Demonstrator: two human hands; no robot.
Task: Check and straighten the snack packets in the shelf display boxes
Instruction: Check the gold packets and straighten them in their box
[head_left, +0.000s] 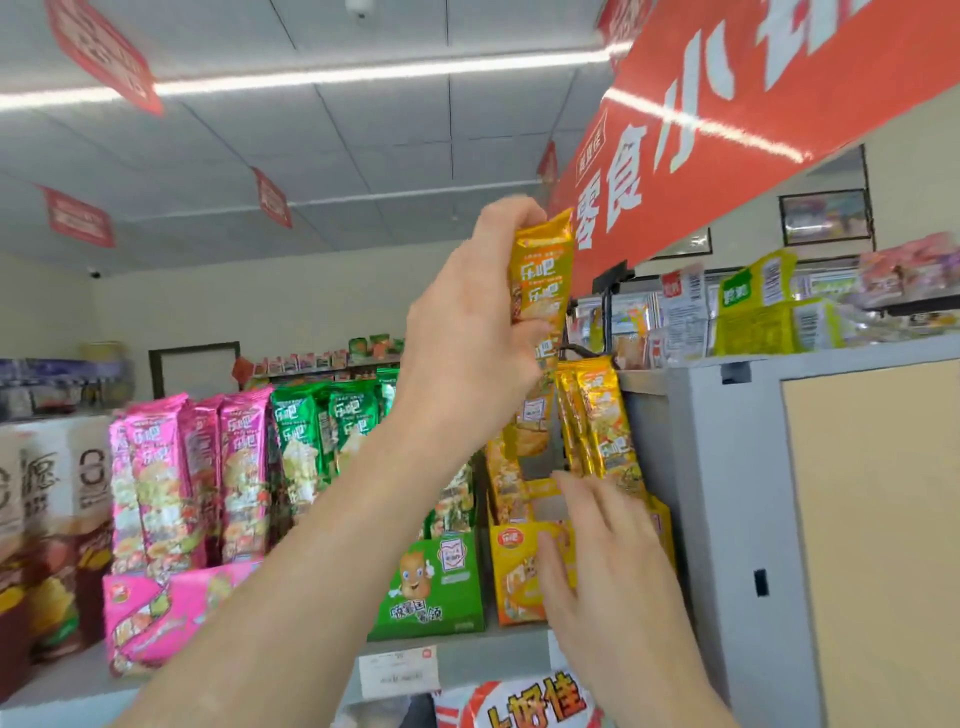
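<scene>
Okay, our left hand (467, 338) is up high, fingers and thumb curled tight round a long yellow foil snack packet (540, 280), gripping its upper half. The packet is near upright, above the yellow cardboard display box (511, 587). We cannot tell whether its lower end is still inside. Our right hand (608, 545) is lower, fingers straight and together, flat against the front right of that box, holding nothing. More yellow foil packets (602, 421) stand in the box just right of the lifted one, tops tilted left. Left of the yellow box sits a green cardboard display box (431, 587) with green foil packets (311, 431) upright in it. Further left is a pink cardboard display box (156, 613) with pink foil packets (171, 467). The boxes sit on a grey shelf (478, 660) with a white price label (397, 670) on its near edge. A grey cabinet (727, 519) stands at right. A red banner with white characters (727, 119) hangs overhead.
</scene>
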